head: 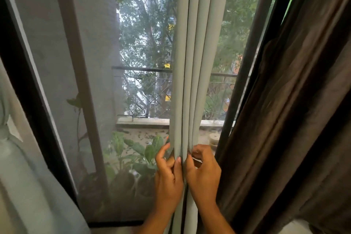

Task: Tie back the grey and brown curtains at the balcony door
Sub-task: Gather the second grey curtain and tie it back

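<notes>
Grey curtain [193, 62] bunched in folds between left hand [168, 175] and right hand [204, 173], both gripping it.

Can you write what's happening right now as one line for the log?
step: gathering | left hand: grips grey curtain folds | right hand: grips same folds | brown curtain: hanging loose at right | tie: none seen
</notes>
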